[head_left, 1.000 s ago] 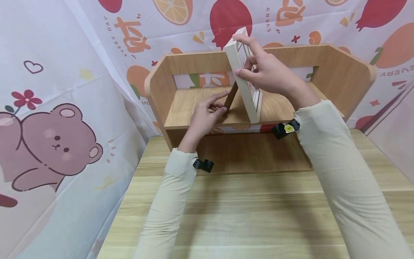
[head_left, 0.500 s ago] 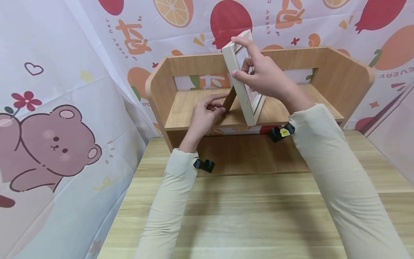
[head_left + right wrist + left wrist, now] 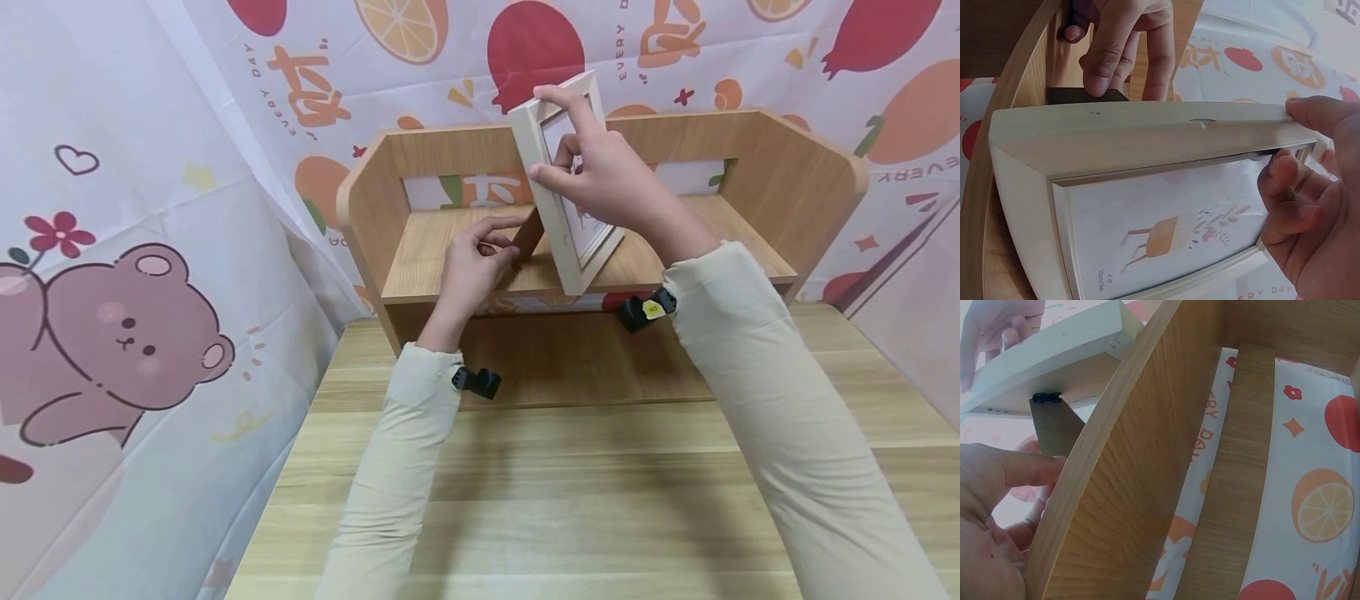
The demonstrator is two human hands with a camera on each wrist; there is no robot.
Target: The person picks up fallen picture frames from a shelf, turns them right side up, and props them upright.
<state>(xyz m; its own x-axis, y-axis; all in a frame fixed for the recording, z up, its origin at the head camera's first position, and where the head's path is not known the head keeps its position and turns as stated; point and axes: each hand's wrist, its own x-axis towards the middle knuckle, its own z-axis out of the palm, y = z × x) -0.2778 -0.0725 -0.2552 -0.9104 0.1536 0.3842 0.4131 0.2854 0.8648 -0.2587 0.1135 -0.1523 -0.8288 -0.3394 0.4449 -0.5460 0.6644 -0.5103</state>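
Note:
A cream picture frame [image 3: 557, 233] stands tilted on the upper board of a wooden desk shelf [image 3: 423, 250]. My right hand [image 3: 611, 171] grips its upper left corner, thumb on the side edge and index finger over the top. In the right wrist view, a print of a vase with leaves [image 3: 1163, 237] shows inside the frame. Behind the frame, a brown stand leg [image 3: 1054, 428] swings out from a black hinge [image 3: 1047, 397]. My left hand [image 3: 472, 267] pinches this leg between thumb and fingers; the shelf board partly hides that hand in the left wrist view.
The shelf's side panels rise at the left [image 3: 367, 208] and right [image 3: 806, 183]. Below the upper board lies a lower compartment [image 3: 585, 358]. The shelf stands on a light wooden table [image 3: 570, 500]. Printed cloth [image 3: 420, 83] hangs behind and at the left.
The picture frame has turned so that more of its front faces me, and its lower corner has shifted left. My right hand moved slightly left with it; my left hand stayed nearly still.

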